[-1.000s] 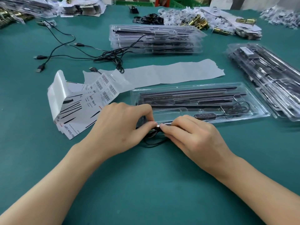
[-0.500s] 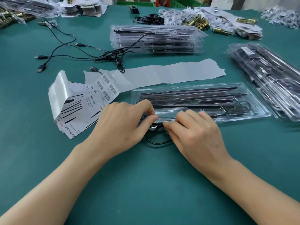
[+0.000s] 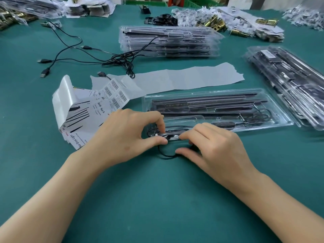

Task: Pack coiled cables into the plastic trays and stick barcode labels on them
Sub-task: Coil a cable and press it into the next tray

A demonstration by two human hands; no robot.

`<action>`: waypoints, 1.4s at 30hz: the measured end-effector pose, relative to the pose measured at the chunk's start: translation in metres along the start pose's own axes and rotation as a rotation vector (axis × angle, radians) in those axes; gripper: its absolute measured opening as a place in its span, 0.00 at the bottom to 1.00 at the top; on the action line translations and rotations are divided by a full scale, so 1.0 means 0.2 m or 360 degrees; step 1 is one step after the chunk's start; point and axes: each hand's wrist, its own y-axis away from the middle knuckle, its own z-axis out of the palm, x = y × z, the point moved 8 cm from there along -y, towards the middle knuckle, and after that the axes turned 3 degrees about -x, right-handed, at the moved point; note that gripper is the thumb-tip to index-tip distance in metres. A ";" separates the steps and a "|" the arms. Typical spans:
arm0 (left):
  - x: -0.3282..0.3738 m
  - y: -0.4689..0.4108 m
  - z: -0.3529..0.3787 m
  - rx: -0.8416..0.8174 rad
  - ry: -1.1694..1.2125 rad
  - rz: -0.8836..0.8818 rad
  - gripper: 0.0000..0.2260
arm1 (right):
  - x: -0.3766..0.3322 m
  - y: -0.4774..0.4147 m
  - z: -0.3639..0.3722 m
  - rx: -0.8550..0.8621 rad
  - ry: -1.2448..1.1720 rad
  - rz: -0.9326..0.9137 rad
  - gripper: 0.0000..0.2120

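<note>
Green table [image 3: 157, 207], left hand [image 3: 126, 135] and right hand [image 3: 215, 148] knuckles-up, both pinching coiled cable [image 3: 166, 156] at tray [image 3: 192, 92] edge

Both bare forearms were seen stretched forward from the lower corners. The left hand [image 3: 126, 135] and right hand [image 3: 215, 148] were held close together, knuckles up, with thumb and forefinger of each curled and pinched on a thin black cable [image 3: 166, 156].

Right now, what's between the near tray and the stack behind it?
Head view: a long grey paper strip lying on the green table.
</note>
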 end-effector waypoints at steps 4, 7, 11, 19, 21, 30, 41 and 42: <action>0.00 0.00 0.00 0.0032 -0.0013 -0.0023 0.16 | 0.00 0.00 0.01 -0.0103 -0.0109 -0.0066 0.25; -0.01 0.00 0.01 0.0036 -0.0067 -0.0052 0.17 | 0.02 0.00 0.02 -0.0119 -0.0134 -0.0050 0.30; 0.00 0.00 0.00 0.0059 -0.0091 -0.0040 0.16 | 0.05 -0.05 0.01 -0.0077 -0.0032 0.0004 0.27; 0.00 0.00 0.00 0.0026 -0.0012 -0.0018 0.16 | 0.11 -0.10 0.06 -0.0025 -0.0358 0.0178 0.11; 0.01 0.01 -0.01 0.0036 -0.0019 0.0002 0.18 | 0.13 -0.10 0.08 -0.0010 -0.0497 0.0292 0.10; 0.07 0.02 -0.02 0.0040 -0.0165 0.0035 0.09 | 0.15 -0.05 0.13 -0.0144 -0.0819 0.0467 0.06; 0.09 0.03 -0.03 0.0215 -0.0014 0.0075 0.10 | 0.15 -0.22 0.13 -0.0270 -0.0596 0.0181 0.14; 0.08 0.04 -0.05 0.0253 -0.0008 0.0045 0.14 | 0.16 -0.21 0.14 -0.0258 -0.0646 0.0199 0.14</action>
